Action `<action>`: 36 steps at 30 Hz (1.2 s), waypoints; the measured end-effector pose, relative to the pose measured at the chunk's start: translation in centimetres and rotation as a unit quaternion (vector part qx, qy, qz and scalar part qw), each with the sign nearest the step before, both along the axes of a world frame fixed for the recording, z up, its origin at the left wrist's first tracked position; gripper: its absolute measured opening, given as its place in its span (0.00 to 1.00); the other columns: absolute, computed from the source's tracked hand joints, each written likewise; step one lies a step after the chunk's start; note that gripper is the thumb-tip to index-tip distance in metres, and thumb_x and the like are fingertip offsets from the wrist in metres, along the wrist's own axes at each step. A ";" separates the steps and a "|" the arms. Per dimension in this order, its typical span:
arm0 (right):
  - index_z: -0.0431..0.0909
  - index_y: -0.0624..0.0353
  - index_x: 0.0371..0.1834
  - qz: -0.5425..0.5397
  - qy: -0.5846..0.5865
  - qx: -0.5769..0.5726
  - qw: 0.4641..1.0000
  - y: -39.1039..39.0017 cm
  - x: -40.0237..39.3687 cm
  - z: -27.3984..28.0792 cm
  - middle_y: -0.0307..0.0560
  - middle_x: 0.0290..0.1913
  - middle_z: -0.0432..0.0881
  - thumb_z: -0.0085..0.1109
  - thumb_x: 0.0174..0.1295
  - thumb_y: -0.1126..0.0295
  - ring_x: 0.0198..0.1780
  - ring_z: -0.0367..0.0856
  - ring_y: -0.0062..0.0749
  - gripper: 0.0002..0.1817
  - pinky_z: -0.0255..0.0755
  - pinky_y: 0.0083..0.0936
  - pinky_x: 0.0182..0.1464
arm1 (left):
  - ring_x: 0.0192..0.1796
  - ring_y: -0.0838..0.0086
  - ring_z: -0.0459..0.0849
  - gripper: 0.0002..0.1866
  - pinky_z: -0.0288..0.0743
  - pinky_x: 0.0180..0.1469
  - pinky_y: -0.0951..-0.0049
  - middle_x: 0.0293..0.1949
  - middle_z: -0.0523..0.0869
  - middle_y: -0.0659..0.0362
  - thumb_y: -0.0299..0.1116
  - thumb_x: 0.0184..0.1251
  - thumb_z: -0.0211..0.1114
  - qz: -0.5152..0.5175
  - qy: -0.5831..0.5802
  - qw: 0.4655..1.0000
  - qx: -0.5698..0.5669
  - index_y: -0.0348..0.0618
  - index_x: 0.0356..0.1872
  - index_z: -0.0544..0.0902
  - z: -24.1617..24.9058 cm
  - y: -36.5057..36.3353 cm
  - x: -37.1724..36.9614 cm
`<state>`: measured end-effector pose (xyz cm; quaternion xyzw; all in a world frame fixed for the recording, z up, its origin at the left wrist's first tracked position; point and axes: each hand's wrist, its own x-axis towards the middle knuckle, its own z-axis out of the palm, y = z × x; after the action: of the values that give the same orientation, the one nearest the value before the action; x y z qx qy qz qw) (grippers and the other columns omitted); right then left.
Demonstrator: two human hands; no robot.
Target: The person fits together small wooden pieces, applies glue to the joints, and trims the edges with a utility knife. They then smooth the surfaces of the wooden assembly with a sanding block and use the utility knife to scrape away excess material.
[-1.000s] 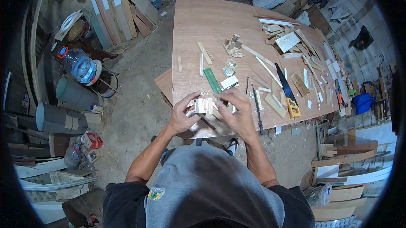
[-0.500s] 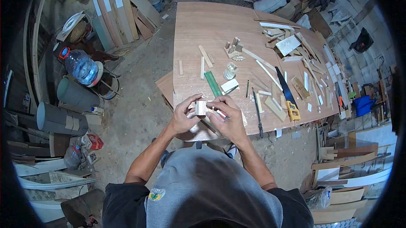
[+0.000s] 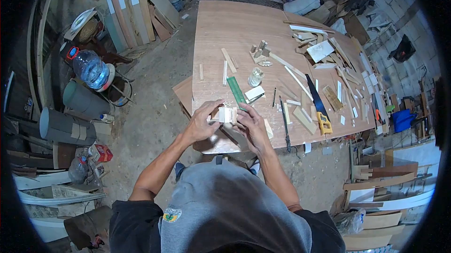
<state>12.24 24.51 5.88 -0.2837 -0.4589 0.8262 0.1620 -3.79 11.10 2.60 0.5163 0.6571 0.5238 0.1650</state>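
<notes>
Over the near edge of the workbench, a small piece made of pale wooden strips (image 3: 227, 115) is held between my two hands. My left hand (image 3: 202, 124) is closed around its left side. The fingers of my right hand (image 3: 254, 126) press on its right end, partly hiding it. Just beyond my right fingertips lies a flat green strip (image 3: 236, 92). A small white block (image 3: 254, 93) and a clear jar (image 3: 255, 77) with pale contents stand close by. To the right are a pencil (image 3: 274, 97) and a long thin dark tool (image 3: 285, 124).
On the plywood workbench top (image 3: 235, 23) are a small wooden assembly (image 3: 260, 52), a handsaw (image 3: 323, 116) with a yellow handle, and a pile of offcuts (image 3: 324, 51). At left, a large water bottle (image 3: 91, 69) sits on a stool, near grey cylinders (image 3: 61, 126).
My right hand has shifted its grip to the right end of the wooden piece, which has turned slightly. A red item seen by my right fingers earlier is no longer visible.
</notes>
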 end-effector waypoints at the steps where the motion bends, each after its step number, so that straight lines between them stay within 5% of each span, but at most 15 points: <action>1: 0.67 0.61 0.70 -0.001 -0.001 0.000 1.000 0.1 0.0 -0.7 0.47 0.58 0.77 0.60 0.66 0.75 0.52 0.79 0.25 0.28 0.79 0.27 0.50 | 0.57 0.52 0.80 0.38 0.73 0.62 0.60 0.54 0.82 0.45 0.19 0.50 0.68 -0.002 0.030 0.999 -0.014 0.38 0.69 0.72 0.3 0.0 -0.1; 3: 0.69 0.59 0.68 0.013 0.037 -0.110 0.993 0.3 0.1 -1.7 0.47 0.56 0.79 0.61 0.67 0.73 0.52 0.80 0.28 0.26 0.80 0.30 0.50 | 0.56 0.52 0.80 0.38 0.73 0.61 0.60 0.53 0.82 0.45 0.19 0.51 0.69 -0.011 0.044 0.998 -0.034 0.38 0.69 0.72 0.6 0.2 -0.4; 12: 0.70 0.57 0.64 -0.011 0.041 -0.185 0.982 0.2 0.0 -4.5 0.47 0.54 0.80 0.64 0.67 0.69 0.51 0.80 0.32 0.23 0.78 0.37 0.54 | 0.54 0.54 0.80 0.37 0.73 0.60 0.59 0.50 0.82 0.46 0.22 0.52 0.70 -0.036 0.101 0.991 -0.086 0.37 0.68 0.72 1.1 0.9 -0.6; 19: 0.73 0.53 0.60 -0.008 0.040 -0.147 0.988 0.1 0.0 -4.3 0.40 0.51 0.82 0.62 0.69 0.69 0.50 0.81 0.26 0.18 0.79 0.34 0.52 | 0.50 0.57 0.81 0.36 0.75 0.56 0.62 0.49 0.82 0.48 0.21 0.53 0.69 -0.025 0.107 0.992 -0.058 0.37 0.68 0.72 0.8 1.1 0.1; 22: 0.72 0.54 0.62 -0.020 0.023 -0.119 0.992 -0.2 -0.1 -4.0 0.40 0.51 0.81 0.63 0.68 0.68 0.51 0.80 0.24 0.20 0.78 0.33 0.53 | 0.57 0.50 0.79 0.37 0.73 0.62 0.58 0.51 0.81 0.43 0.20 0.51 0.68 -0.034 0.078 0.992 -0.095 0.35 0.68 0.71 1.4 0.9 0.4; 29: 0.70 0.57 0.65 -0.038 0.007 -0.088 0.995 -0.9 -0.3 -3.7 0.39 0.51 0.81 0.65 0.67 0.66 0.51 0.79 0.23 0.25 0.74 0.32 0.52 | 0.57 0.49 0.78 0.37 0.73 0.61 0.57 0.51 0.81 0.43 0.19 0.49 0.68 -0.026 0.083 0.992 -0.092 0.34 0.67 0.71 0.9 0.7 0.5; 31: 0.68 0.58 0.67 -0.042 0.008 -0.087 0.995 -1.1 -0.3 -4.1 0.40 0.50 0.81 0.66 0.67 0.64 0.51 0.79 0.24 0.27 0.72 0.33 0.52 | 0.45 0.60 0.81 0.37 0.76 0.52 0.62 0.46 0.82 0.49 0.20 0.50 0.67 -0.009 0.107 0.993 -0.053 0.37 0.68 0.73 0.4 0.7 0.5; 36: 0.70 0.53 0.65 -0.033 0.011 -0.083 0.996 -1.2 -0.4 -4.8 0.36 0.48 0.81 0.67 0.66 0.61 0.49 0.76 0.21 0.26 0.69 0.28 0.51 | 0.44 0.59 0.81 0.37 0.76 0.52 0.63 0.47 0.82 0.48 0.19 0.48 0.66 -0.006 0.102 0.993 -0.066 0.36 0.67 0.73 0.2 0.6 0.5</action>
<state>11.80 23.30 1.12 -0.3022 -0.3769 0.8589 0.1698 -3.27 11.74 2.78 0.5588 0.7004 0.4231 0.1344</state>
